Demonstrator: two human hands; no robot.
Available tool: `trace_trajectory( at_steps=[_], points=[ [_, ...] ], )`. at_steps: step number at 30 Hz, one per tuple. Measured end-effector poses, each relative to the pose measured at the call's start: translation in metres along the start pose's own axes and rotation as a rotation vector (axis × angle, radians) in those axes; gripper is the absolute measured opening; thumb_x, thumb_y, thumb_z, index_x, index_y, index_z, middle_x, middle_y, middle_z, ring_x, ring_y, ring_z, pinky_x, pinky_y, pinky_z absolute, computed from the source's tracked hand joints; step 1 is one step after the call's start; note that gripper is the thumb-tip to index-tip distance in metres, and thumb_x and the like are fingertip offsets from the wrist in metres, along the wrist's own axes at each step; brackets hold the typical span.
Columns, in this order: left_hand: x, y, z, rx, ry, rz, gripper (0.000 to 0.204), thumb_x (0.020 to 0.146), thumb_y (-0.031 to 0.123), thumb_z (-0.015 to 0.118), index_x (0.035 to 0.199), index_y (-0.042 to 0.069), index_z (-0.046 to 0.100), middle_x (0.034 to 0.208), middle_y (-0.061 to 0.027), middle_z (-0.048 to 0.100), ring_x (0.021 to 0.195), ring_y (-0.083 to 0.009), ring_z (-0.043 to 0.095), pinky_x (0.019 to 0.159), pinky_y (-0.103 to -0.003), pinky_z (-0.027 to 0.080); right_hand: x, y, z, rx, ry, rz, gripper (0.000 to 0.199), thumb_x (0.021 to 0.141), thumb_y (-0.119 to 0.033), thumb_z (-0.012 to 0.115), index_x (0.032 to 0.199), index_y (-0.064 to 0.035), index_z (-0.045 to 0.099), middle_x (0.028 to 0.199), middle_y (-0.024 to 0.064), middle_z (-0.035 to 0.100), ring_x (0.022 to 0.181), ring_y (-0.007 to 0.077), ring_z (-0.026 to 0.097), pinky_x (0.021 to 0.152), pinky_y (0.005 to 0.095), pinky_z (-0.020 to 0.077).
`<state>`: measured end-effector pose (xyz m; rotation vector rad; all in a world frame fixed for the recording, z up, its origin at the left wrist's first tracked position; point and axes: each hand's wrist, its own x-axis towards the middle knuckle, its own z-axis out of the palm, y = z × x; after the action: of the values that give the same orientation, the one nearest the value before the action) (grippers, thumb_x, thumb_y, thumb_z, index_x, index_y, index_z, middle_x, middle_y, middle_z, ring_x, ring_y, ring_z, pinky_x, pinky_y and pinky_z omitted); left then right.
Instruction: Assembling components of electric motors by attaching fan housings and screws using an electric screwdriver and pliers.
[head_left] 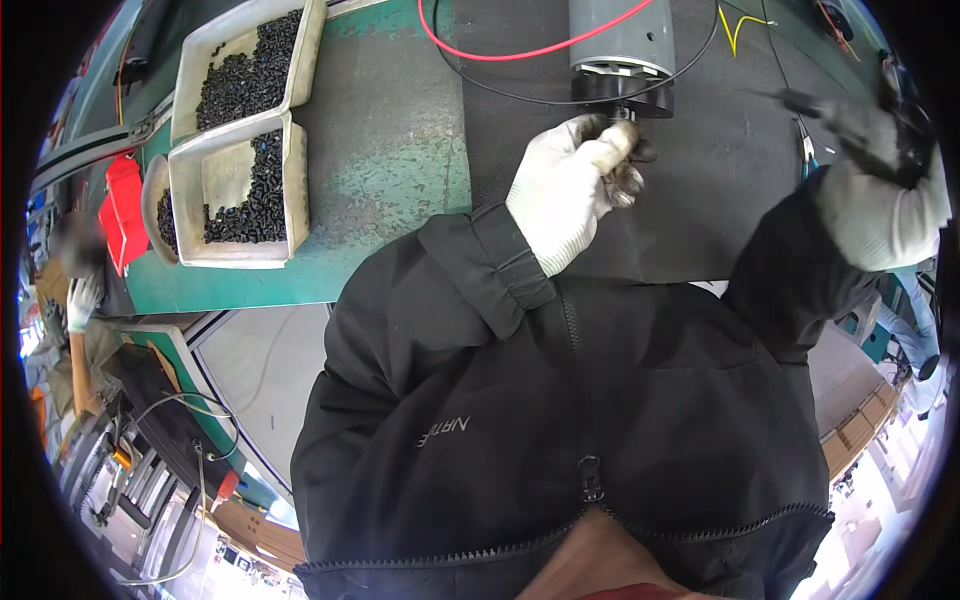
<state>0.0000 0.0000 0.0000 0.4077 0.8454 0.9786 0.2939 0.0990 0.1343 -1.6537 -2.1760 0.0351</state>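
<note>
A grey cylindrical motor [622,35] with a black end ring [640,98] lies at the top middle of the bench. My left hand [575,180], in a white glove with dirty fingertips, is closed at the short metal shaft below that ring. Thumb and fingers pinch there and hide most of what they grip. At the right my right hand [880,215], also gloved, is raised over the bench edge. Its fingers wrap round a dark tool [908,145], smeared by motion, so its exact kind is unclear.
Two pale bins [300,190] of small black parts stand at the left, beside a smaller round container [152,200] and a red box [124,215]. Red [520,57] and black cables cross the motor. Pliers [808,150] lie at the right. Another person's gloved hand [83,300] shows far left.
</note>
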Motion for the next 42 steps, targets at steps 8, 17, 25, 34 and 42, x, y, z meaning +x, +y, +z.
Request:
trace_trajectory(
  at_steps=[8, 17, 25, 34, 42],
  points=[
    [0.0, 0.001, 0.001, -0.738, -0.223, -0.312, 0.05, 0.099, 0.041, 0.034, 0.112, -0.003, 0.054, 0.085, -0.0101, 0.059, 0.065, -0.0155, 0.051, 0.059, -0.03, 0.041, -0.002, 0.081, 0.042, 0.242, 0.898, 0.233, 0.031, 0.078, -0.016, 0.075, 0.102, 0.0019, 0.067, 0.095, 0.0136, 0.069, 0.084, 0.0198, 0.065, 0.08, 0.0278, 0.0489],
    [-0.059, 0.037, -0.022, -0.074, -0.322, -0.174, 0.049, 0.098, 0.039, 0.045, 0.114, -0.007, 0.053, 0.087, -0.0134, 0.063, 0.065, -0.015, 0.06, 0.057, -0.025, 0.049, -0.096, 0.1, 0.088, -0.19, 0.04, 0.17, 0.036, 0.09, -0.024, 0.062, 0.117, -0.0007, 0.06, 0.116, 0.0203, 0.061, 0.111, 0.0314, 0.056, 0.094, 0.0361, 0.0425],
    [-0.138, 0.173, -0.109, 2.191, 0.262, 0.621, 0.029, 0.067, 0.016, 0.064, 0.093, 0.005, 0.061, 0.087, -0.0118, 0.06, 0.071, -0.0309, 0.061, 0.059, -0.04, 0.051, -0.082, 0.065, 0.074, 1.205, 0.38, 0.728, 0.035, 0.098, -0.017, 0.046, 0.127, 0.0023, 0.05, 0.105, 0.0065, 0.06, 0.055, 0.0063, 0.036, 0.044, 0.0187, 0.0269],
    [-0.163, 0.261, -0.305, 1.781, 1.345, 0.028, 0.033, 0.078, 0.031, 0.066, 0.101, 0.007, 0.07, 0.094, -0.0161, 0.069, 0.09, -0.0289, 0.067, 0.082, -0.037, 0.05, -0.068, 0.072, 0.102, 1.928, -0.126, 0.538, 0.054, 0.088, -0.005, 0.054, 0.139, 0.0019, 0.035, 0.112, 0.0056, 0.048, 0.072, 0.0093, 0.038, 0.055, 0.0199, 0.0344],
    [-0.142, 0.258, -0.345, 1.724, 1.438, -0.004, 0.039, 0.073, 0.035, 0.063, 0.096, 0.004, 0.071, 0.096, -0.0206, 0.068, 0.093, -0.0337, 0.065, 0.085, -0.04, 0.05, -0.077, 0.069, 0.125, 1.915, -0.098, 0.577, 0.059, 0.087, -0.008, 0.057, 0.14, 0.0006, 0.034, 0.114, 0.0071, 0.053, 0.085, 0.015, 0.044, 0.071, 0.0264, 0.038]
  ],
)
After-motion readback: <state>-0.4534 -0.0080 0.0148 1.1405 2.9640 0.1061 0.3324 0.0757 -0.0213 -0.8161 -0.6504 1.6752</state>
